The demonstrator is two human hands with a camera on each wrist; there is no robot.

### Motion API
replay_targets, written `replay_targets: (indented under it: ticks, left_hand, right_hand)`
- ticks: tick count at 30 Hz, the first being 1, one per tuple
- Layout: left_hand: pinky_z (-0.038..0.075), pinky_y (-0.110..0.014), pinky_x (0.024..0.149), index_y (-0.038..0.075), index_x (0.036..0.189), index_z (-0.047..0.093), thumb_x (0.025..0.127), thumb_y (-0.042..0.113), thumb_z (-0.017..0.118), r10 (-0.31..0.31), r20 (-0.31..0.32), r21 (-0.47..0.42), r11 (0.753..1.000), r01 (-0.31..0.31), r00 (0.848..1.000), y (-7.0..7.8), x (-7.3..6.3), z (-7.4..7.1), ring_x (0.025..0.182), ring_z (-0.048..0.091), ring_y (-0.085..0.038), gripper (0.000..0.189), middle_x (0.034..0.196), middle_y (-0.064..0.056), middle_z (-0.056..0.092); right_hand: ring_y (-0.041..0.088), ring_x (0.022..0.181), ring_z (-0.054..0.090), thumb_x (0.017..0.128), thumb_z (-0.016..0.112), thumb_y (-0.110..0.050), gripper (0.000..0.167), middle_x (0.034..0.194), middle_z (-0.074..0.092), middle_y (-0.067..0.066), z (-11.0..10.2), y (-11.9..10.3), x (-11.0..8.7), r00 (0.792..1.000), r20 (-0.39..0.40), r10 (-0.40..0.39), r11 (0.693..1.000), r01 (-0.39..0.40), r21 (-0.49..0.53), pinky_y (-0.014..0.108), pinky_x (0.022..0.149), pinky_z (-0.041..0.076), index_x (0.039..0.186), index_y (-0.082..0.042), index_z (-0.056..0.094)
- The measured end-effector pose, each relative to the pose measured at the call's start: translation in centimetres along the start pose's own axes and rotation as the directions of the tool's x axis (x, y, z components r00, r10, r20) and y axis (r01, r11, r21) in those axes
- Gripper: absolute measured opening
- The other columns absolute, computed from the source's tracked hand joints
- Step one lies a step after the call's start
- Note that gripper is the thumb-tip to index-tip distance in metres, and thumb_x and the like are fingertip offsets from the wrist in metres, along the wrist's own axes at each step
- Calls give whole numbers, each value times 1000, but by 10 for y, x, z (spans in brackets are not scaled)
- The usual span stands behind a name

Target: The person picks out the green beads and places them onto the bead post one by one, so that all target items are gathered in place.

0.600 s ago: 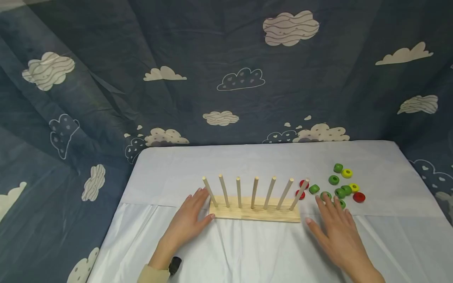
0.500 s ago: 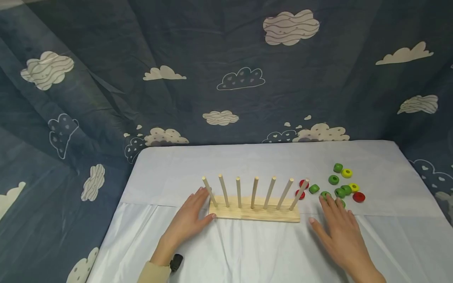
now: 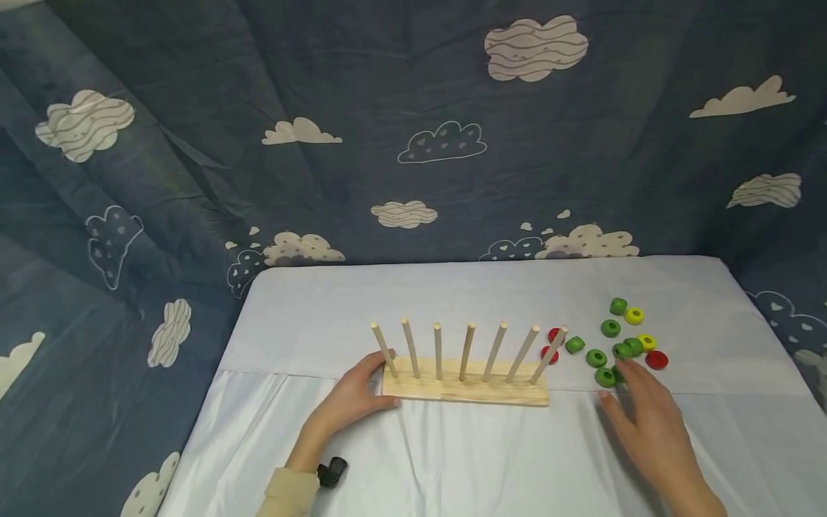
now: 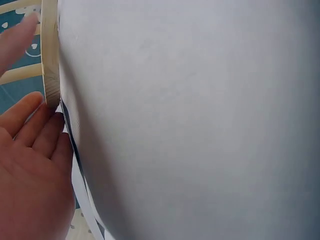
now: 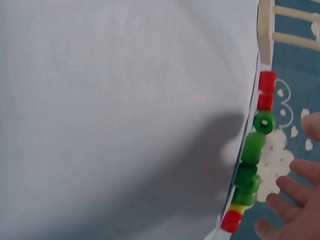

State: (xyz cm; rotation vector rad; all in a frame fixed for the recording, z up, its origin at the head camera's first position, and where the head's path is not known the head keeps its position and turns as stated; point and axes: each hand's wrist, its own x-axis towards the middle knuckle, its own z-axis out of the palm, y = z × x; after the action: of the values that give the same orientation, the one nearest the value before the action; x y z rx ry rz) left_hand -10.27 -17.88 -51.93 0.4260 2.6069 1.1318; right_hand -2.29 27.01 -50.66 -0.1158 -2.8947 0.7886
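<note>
A pale wooden base with several upright pegs (image 3: 465,390) stands on the white cloth. At its left end is my left hand (image 3: 352,398), with the thumb near the front edge and the fingers reaching toward the back. In the left wrist view, extended fingers (image 4: 37,125) touch or nearly touch the base's end (image 4: 51,95). My right hand (image 3: 655,424) hovers at the near side of several green beads (image 3: 596,358), fingertips overlapping one in the head view. The right wrist view has its fingers (image 5: 295,192) spread and holding nothing, with green beads (image 5: 254,147) beyond.
Two red beads (image 3: 550,355) lie by the base's right end. Another red bead (image 3: 657,360) and two yellow beads (image 3: 634,316) lie among the green ones. A dark cloud-patterned curtain (image 3: 439,194) hangs behind the white-covered table (image 3: 413,294).
My right hand has shifted right and slightly down, uncovering green beads. My left hand's fingers have bent inward a little at the base's left end. The pegged base is almost unchanged.
</note>
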Motion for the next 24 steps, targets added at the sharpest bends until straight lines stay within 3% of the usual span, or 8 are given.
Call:
replay_targets:
  ticks: [7,16,24]
  left_hand:
    - [31,-45,113,15,145,47,77,26,85,46,3,-23,999,-46,999,-5,4,-1,140,36,-23,79,146,2,45]
    - [29,-46,114,19,142,51,78,24,85,33,7,-65,997,-32,999,-10,6,-4,140,35,-20,73,142,7,48]
    - [28,-47,114,22,141,52,77,27,85,22,12,-85,996,-21,1000,-13,6,-5,140,34,-20,72,142,8,48]
  right_hand:
    - [57,129,30,99,59,-21,61,144,34,35,-3,18,10,999,28,24,999,-25,47,72,103,24,146,9,34]
    - [59,121,38,95,60,-9,53,136,43,37,-3,32,23,988,105,110,993,-113,23,73,92,34,141,8,41]
    - [60,117,42,93,63,-7,48,128,49,38,-2,38,31,990,76,115,993,-116,16,73,89,36,136,8,49]
